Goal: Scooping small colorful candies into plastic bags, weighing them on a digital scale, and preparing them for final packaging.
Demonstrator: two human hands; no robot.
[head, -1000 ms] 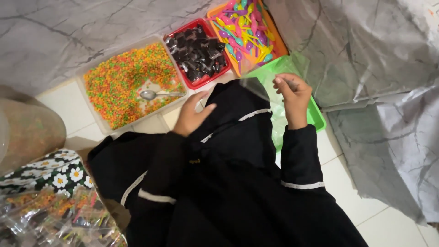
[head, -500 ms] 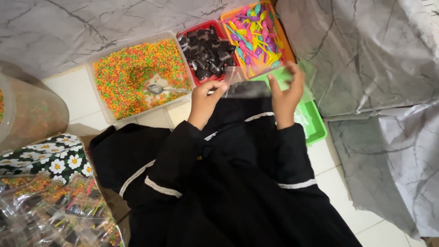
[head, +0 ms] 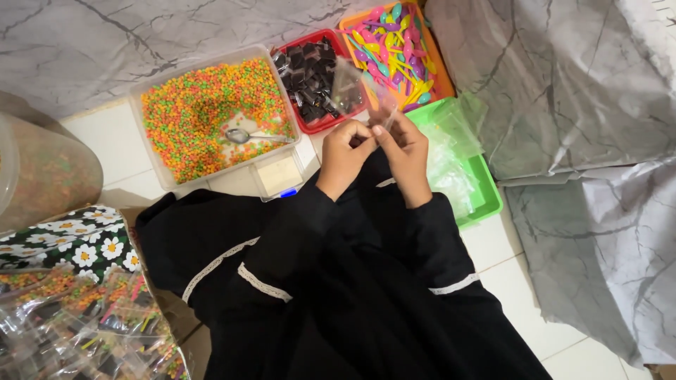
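Observation:
My left hand (head: 345,156) and my right hand (head: 405,156) meet in front of me, both pinching the lower edge of a small clear plastic bag (head: 359,88) that stands up between them. The bag looks empty and see-through. Just beyond it sit a red tray of dark wrapped pieces (head: 310,81) and an orange tray of coloured plastic spoons (head: 398,46). Left of my hands is a clear tub of orange, green and yellow pellets (head: 204,105) with a metal spoon (head: 243,135) lying in it. Black sleeves cover both arms.
A green tray of clear bags (head: 465,165) lies right of my hands. A small scale (head: 279,176) stands by the pellet tub. Filled packets (head: 77,331) pile at the lower left beside a flowered cloth (head: 70,243) and a large jar (head: 42,169). Grey marble-print sheeting (head: 584,119) covers the right.
My hands were apart, the right one raised over the green tray. They came together and now hold a clear bag between them by its edge.

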